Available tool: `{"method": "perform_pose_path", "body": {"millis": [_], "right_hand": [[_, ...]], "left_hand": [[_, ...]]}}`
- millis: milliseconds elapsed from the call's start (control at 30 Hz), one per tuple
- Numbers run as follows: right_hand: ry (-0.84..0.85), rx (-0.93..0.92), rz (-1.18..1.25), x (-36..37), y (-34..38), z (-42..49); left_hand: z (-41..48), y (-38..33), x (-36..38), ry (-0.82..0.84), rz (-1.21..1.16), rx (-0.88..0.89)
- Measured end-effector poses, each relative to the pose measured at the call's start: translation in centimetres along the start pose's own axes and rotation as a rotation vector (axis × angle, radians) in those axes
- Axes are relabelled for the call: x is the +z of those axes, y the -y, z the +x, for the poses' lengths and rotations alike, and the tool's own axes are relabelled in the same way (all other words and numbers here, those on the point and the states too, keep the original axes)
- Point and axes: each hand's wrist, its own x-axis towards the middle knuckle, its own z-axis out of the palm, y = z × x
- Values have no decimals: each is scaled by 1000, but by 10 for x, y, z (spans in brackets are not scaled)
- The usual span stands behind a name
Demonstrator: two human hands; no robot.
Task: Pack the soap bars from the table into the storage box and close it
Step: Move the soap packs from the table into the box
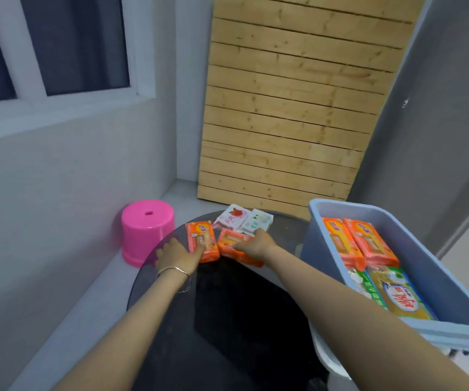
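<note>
**Both hands down on the orange bars**

Four soap bars grouped at the table's [227,320] far edge: two orange ones nearer, a pink-and-white bar [231,218] and a white bar [258,220] behind, touching each other. Left orange bar [200,244] under the fingertips of the left hand [178,256], fingers spread, palm flat on the glass just left of it. Right orange bar [233,245] beneath the right hand [258,244], fingers curled over its top; full grip hard to tell. Thin bracelet [172,270] on the left wrist. Blue box [425,283] to the right, open, holding two orange bars [360,244] and green-and-yellow packs [394,294]. Pink stool [146,230] on the floor left of the table. Slatted wood panel [298,103] against the wall behind.
</note>
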Motion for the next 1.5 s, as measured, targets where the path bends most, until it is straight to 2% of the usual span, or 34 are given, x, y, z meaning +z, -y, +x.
{"method": "perform_pose_path", "body": {"millis": [133, 200, 333, 433, 500, 633, 767, 900, 1000, 1200, 1333, 1433, 1500], "right_hand": [[-7, -4, 104, 16, -17, 16], [-59, 51, -33, 21, -24, 24], [-7, 158, -188, 28, -33, 26], [-77, 128, -150, 33, -37, 22], [-118, 88, -34, 38, -38, 16], [-110, 113, 296, 42, -37, -2], [-56, 172, 679, 41, -36, -17], [-55, 177, 859, 34, -27, -36], [-109, 128, 908, 17, -11, -46], [-193, -129, 982, -57, 34, -74], [-281, -269, 958, -129, 32, -92], [-343, -255, 1006, -174, 13, -98], [-392, -246, 900, -198, -7, -99]], "left_hand": [[9, -7, 12, 21, 12, -9], [17, -11, 15, 36, 64, -2], [26, -14, 19, 46, 184, 4], [24, -11, 22, 36, 161, 26], [16, -6, 21, 25, 112, 60], [4, 7, 7, 81, -128, 100], [-10, 15, -2, 202, -602, -140], [-26, 14, -12, 352, -908, -200], [-33, 0, -27, 311, -1021, -116], [-52, -57, -68, 264, -1138, 117], [-70, -97, -74, 293, -1106, 250], [-85, -119, -65, 362, -1068, 275], [-94, -134, -54, 351, -989, 286]]}}
